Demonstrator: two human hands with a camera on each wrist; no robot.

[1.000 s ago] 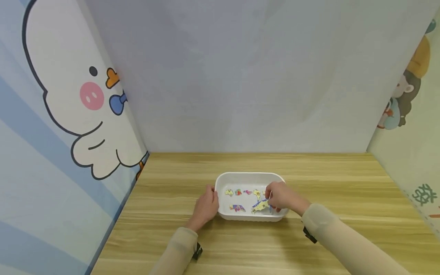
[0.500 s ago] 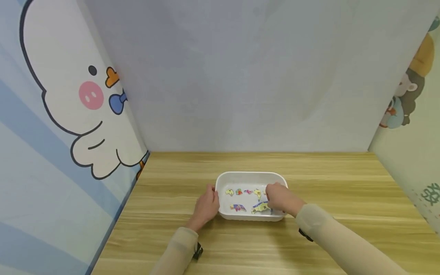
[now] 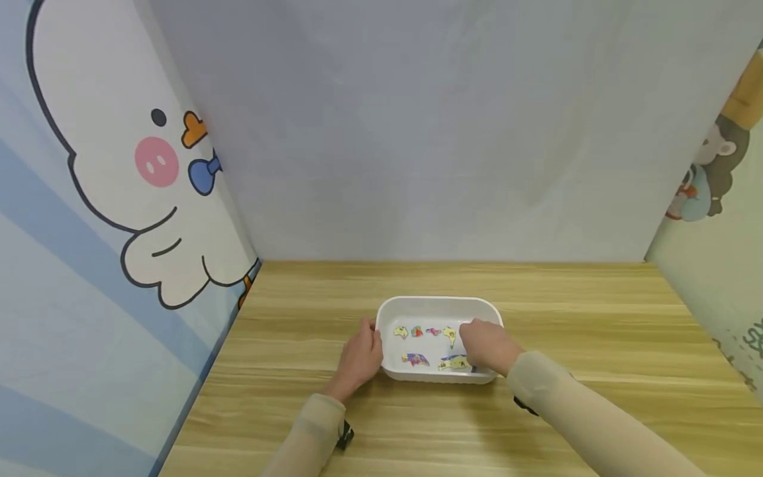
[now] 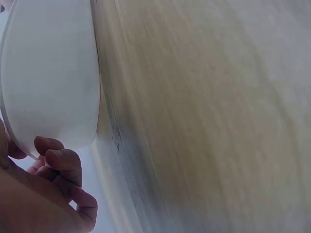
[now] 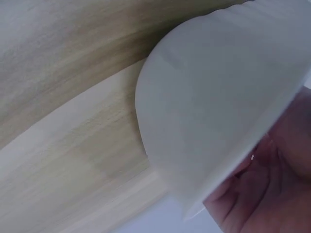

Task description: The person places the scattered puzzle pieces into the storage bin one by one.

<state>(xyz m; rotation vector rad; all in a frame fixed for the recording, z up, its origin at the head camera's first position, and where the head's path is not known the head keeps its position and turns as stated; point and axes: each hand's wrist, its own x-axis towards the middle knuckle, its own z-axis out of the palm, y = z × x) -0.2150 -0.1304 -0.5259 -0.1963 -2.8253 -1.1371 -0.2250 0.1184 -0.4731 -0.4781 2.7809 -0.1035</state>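
In the head view a white plastic basin (image 3: 438, 376) rests on the table. My left hand (image 3: 359, 354) holds its left end; in the left wrist view curled fingers (image 4: 65, 162) lie at the rim. Several flat, irregular colourful cutouts sit inside, among them a small yellow one (image 3: 450, 336), a blue and red one (image 3: 415, 359) and a larger yellow and blue one (image 3: 454, 362). My right hand (image 3: 489, 346) reaches into the right side, partly covering the larger cutout. Its fingertips are hidden, so I cannot tell whether they pinch anything. The right wrist view shows its fingers (image 5: 233, 194) behind the basin wall.
The wood-grain table (image 3: 322, 291) meets a grey-white back wall (image 3: 405, 132). A panel with a cartoon white bird (image 3: 101, 79) stands on the left, and another printed panel (image 3: 739, 265) on the right.
My right hand has tilted down and shifted slightly left, covering more of the larger cutout and hiding a small one at the right. My left hand stays at the basin's end.
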